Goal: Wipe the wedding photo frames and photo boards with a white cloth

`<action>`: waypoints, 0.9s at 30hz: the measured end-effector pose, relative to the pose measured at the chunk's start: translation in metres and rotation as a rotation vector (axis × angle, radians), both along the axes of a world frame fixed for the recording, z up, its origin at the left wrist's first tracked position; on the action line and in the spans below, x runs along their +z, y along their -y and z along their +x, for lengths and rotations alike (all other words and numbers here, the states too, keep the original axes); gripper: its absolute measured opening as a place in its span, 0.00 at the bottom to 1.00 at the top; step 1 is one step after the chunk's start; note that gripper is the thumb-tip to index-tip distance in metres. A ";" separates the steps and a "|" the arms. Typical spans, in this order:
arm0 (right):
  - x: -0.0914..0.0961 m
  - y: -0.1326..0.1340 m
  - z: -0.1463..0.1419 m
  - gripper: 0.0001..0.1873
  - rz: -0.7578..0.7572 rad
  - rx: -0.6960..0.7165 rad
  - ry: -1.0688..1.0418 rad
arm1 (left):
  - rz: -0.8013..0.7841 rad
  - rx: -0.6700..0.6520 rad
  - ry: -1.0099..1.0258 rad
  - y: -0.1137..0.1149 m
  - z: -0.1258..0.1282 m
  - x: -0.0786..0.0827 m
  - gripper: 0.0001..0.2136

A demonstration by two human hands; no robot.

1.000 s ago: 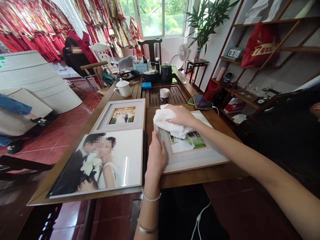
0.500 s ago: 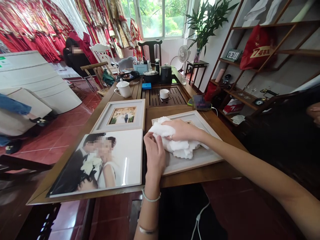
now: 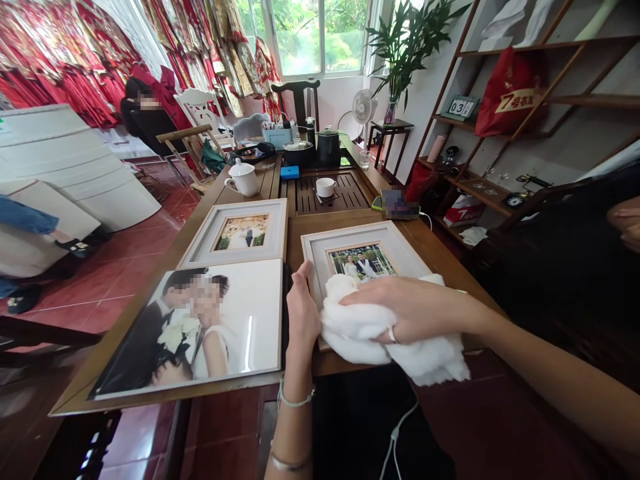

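Note:
My right hand point(image 3: 387, 310) grips a bunched white cloth point(image 3: 345, 327), pressing it on the near part of a framed photo; a ring shows on one finger. That picture frame point(image 3: 313, 257) has a pale wooden border around a small photo of a couple point(image 3: 363, 259). At its left edge, my left hand point(image 3: 303, 307) holds the frame from the side, fingertips partly hidden. Left of my hands lies a large glossy wedding photo panel point(image 3: 250, 320). Behind that panel, a second framed photo point(image 3: 243, 230) lies flat.
On the wooden table point(image 3: 75, 393) stand a white lidded mug point(image 3: 243, 179), a small white cup point(image 3: 325, 187) on a slatted tea tray point(image 3: 345, 200), and a phone point(image 3: 400, 205) on a cable. Shelves point(image 3: 500, 187) rise at right. Another person point(image 3: 150, 123) sits at back left.
My right hand has drawn the cloth toward me and right, from the frame's middle to its near edge, uncovering the small photo. My left hand has shifted onto the frame's left edge.

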State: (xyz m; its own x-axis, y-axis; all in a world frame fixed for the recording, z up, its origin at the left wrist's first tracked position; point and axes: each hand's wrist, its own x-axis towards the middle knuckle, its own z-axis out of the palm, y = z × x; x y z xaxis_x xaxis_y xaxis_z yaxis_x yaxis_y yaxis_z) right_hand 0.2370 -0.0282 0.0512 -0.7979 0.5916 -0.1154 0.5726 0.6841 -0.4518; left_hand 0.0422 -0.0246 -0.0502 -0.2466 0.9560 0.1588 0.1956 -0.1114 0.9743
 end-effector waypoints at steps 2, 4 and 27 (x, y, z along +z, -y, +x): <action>0.002 0.013 0.011 0.28 0.043 -0.013 0.027 | 0.034 0.007 -0.138 -0.001 0.000 0.000 0.24; 0.003 0.025 0.023 0.33 0.083 -0.029 0.039 | 0.083 -0.016 -0.306 -0.001 0.001 0.000 0.18; -0.047 -0.054 0.061 0.33 0.857 -0.351 0.169 | 0.087 0.055 -0.568 -0.004 0.001 -0.007 0.15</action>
